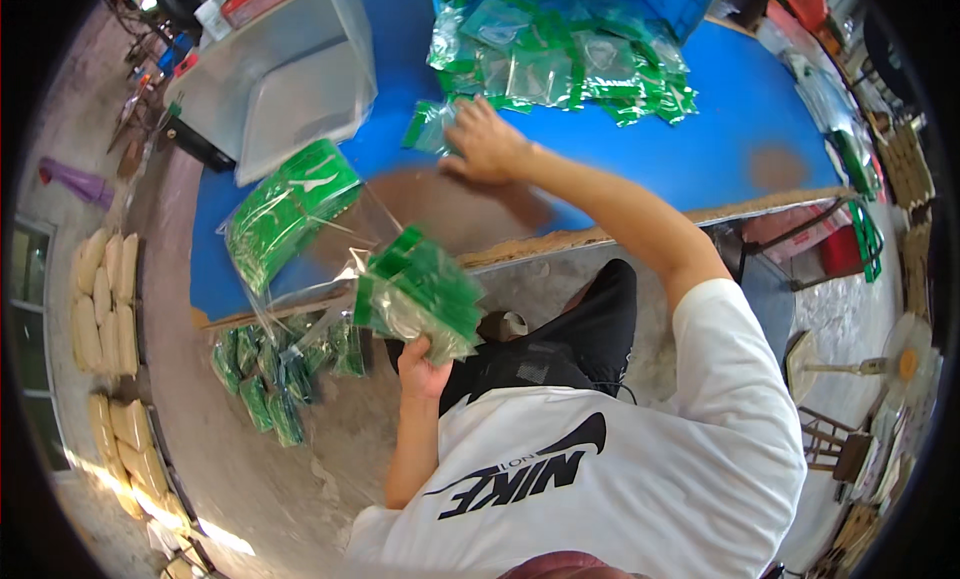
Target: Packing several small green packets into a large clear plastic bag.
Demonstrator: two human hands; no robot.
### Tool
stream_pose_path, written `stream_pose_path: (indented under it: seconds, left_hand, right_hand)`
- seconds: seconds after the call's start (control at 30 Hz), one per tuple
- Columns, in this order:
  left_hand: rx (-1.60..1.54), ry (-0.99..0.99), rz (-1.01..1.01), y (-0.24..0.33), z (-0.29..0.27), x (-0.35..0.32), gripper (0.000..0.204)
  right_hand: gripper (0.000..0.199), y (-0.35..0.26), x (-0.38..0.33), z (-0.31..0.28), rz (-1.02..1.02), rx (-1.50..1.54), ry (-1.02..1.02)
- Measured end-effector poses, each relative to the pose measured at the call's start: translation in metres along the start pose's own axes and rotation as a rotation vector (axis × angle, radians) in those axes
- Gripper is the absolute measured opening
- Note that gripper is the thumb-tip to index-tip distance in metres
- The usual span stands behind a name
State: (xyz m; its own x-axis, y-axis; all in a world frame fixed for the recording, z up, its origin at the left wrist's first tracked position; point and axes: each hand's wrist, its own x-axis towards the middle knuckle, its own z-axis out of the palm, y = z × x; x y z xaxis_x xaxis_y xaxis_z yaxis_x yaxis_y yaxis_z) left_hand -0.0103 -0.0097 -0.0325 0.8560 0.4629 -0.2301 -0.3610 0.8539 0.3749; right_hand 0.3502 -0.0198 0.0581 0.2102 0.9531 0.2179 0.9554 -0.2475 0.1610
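Green-edged clear plastic packets [425,291] fill the clasped left hand [424,369]; outstretched right hand [488,147], half-curled, meets another packet [427,127], grip indeterminable.

The worktop [745,99] is bright blue, broken by brown patches, with a tan front edge. The heaped packets [540,74] are clear with green borders, some bearing white marks. The handheld packets [425,289] show the same green and clear. The bagged stack [285,224] is vivid green with pale streaks. The shirt [640,469] is white, printed in black; the trousers [605,314] are black, the bin [300,104] translucent whitish, the floor [340,459] grey.
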Motion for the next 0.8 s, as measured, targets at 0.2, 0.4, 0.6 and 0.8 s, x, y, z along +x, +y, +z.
stream_pose_path:
  seconds: [0.2, 0.4, 0.6, 0.8]
  left_hand:
    - [-0.038, -0.080, -0.005, 0.002, 0.025, 0.006, 0.064]
    - [0.054, -0.012, -0.071, -0.004, 0.023, 0.014, 0.066]
    - [0.040, 0.058, -0.073, 0.005, 0.006, -0.003, 0.069]
    - [0.110, 0.141, -0.097, 0.007, 0.025, 0.004, 0.068]
  right_hand:
    - [0.028, -0.071, -0.074, -0.068, -0.186, 0.748, -0.230]
    - [0.064, 0.088, -0.031, 0.010, 0.719, 0.055, 0.310]
    - [0.052, -0.018, -0.099, -0.023, 0.135, 0.628, 0.183]
    - [0.035, -0.015, -0.065, -0.068, 0.164, 1.084, 0.096]
